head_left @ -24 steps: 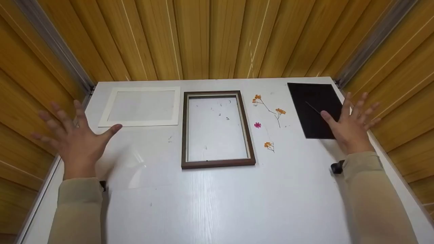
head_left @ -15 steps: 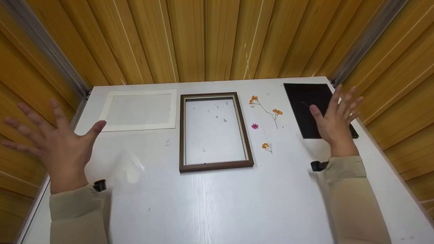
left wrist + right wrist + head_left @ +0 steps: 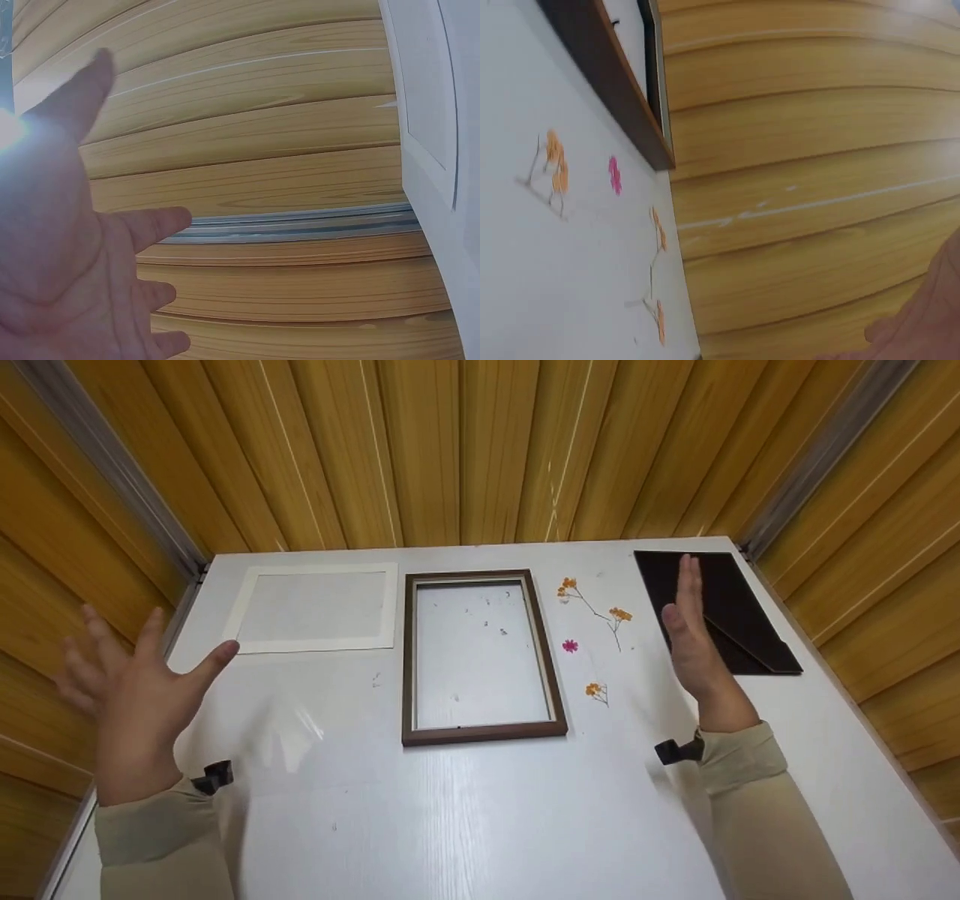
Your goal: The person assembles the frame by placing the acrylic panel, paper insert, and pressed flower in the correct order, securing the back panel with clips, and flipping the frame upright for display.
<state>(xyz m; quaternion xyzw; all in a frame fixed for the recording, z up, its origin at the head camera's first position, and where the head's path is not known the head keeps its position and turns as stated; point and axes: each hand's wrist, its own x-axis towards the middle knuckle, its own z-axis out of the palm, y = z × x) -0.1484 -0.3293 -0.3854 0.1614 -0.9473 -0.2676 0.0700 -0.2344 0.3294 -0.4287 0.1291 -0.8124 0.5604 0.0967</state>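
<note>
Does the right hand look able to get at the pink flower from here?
Likely yes: the right hand holds nothing, and nothing covers the pink flower, though orange flowers lie close by.

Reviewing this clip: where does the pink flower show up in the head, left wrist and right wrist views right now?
Head: the pink flower lies just right of the brown frame, right of picture centre.
Left wrist: not in it.
Right wrist: left half, about mid-height, below the brown frame.
Shared landmark: the white table, at the right edge in left wrist, along the left in right wrist.
</note>
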